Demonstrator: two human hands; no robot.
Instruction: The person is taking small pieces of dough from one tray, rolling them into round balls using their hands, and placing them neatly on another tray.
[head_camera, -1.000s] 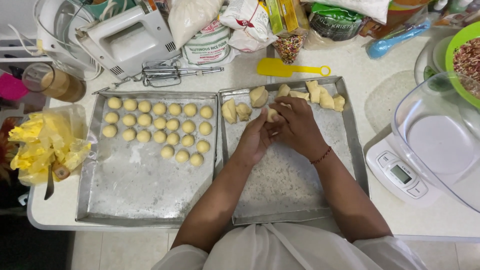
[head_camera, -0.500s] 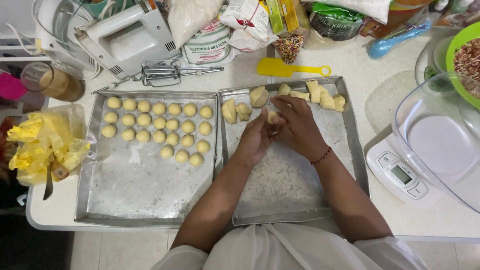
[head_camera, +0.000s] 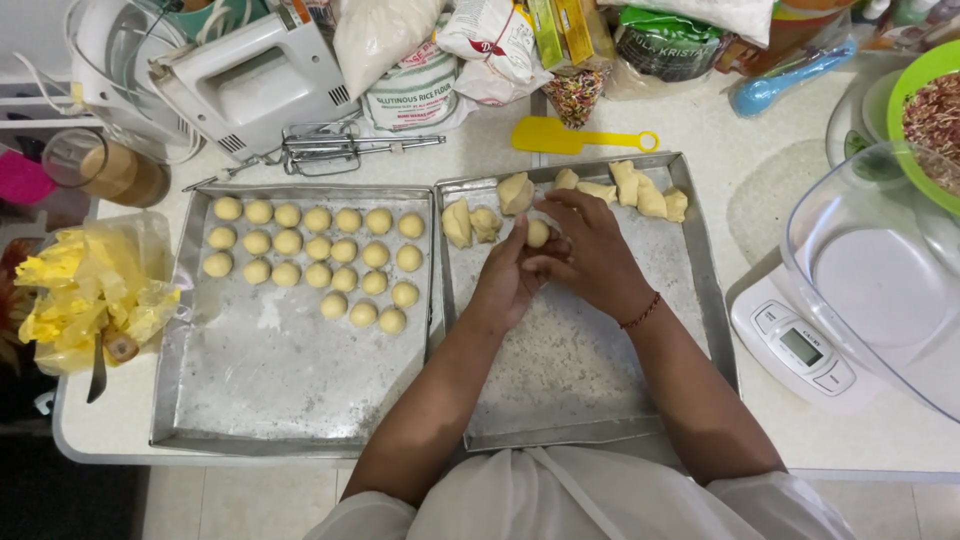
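1. Dough ball (head_camera: 538, 233): small, pale yellow, held between both hands above the far-left part of the right baking tray (head_camera: 690, 290), off the tray floor.
2. Left hand (head_camera: 507, 283): palm turned up and cupped beneath the ball; fingers narrow, curled about it.
3. Right hand (head_camera: 588, 250): laid over the ball from the right, fingers (head_camera: 560, 205) bent close on its top. Red thread bracelet (head_camera: 640, 311) on that wrist.
4. Handling, judged: soft, light, easily dented. The tray floor looks floured, so probably not sticky. Best carried in a cupped palm or by light fingertips at the sides; a pinch would flatten it.
5. Rough dough lumps (head_camera: 640, 190) lie along the far edge of the right tray; three more (head_camera: 487, 218) by its far-left corner. All uneven, apart from the ball.
6. Left baking tray (head_camera: 180, 400): rolled balls (head_camera: 318, 262) in rows across its far half, near one another, mostly not touching. Near half bare metal with flour smears.
7. Bench: hand mixer (head_camera: 255, 80) and loose beaters (head_camera: 330, 150) behind the left tray; yellow scraper (head_camera: 570, 135) behind the right; kitchen scale (head_camera: 800, 345) with clear bowl at the right edge.
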